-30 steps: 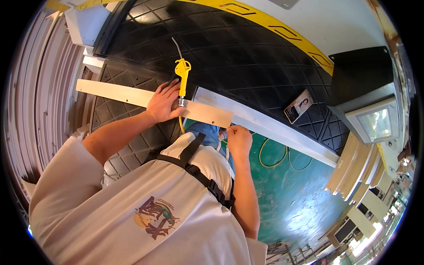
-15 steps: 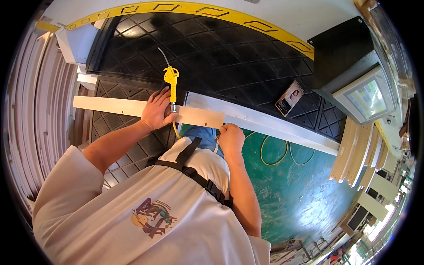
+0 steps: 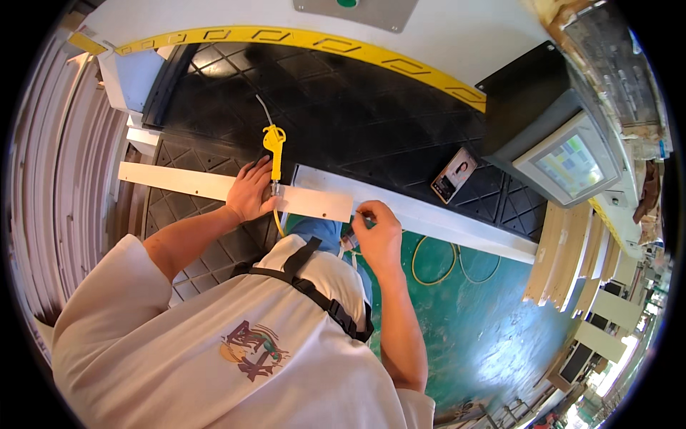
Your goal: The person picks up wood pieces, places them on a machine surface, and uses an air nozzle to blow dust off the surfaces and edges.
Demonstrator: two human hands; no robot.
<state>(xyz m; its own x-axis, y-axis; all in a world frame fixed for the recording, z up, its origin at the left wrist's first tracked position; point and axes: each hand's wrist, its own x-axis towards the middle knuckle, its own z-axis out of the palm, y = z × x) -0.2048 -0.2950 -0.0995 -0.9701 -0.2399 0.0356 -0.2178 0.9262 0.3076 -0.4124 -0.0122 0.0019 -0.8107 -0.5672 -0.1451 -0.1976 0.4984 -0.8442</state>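
Note:
A long, narrow pale board (image 3: 314, 203) with small holes lies crosswise in front of me. My left hand (image 3: 249, 191) rests flat on its middle, fingers stretched toward the far edge. Beside the thumb, a yellow air blow gun (image 3: 276, 154) points its thin metal nozzle away from me; its lower fitting overlaps the board. My right hand (image 3: 379, 232) is at the board's right end, with thumb and index finger pinched together. Whatever those fingertips hold, if anything, is too small to make out.
Black ridged matting (image 3: 357, 107) spreads beyond the board, bordered by a yellow slotted strip (image 3: 332, 44). A white rail (image 3: 429, 213) runs rightward. At the right are a screen panel (image 3: 572, 161) and stacked boards (image 3: 561, 250). A coiled hose (image 3: 416, 261) lies on the green floor (image 3: 464, 307).
My right hand has drawn slightly away from the board's end, its fingers going from a tight curl to a looser pinch. My left hand stays flat on the board. The view has shifted a little.

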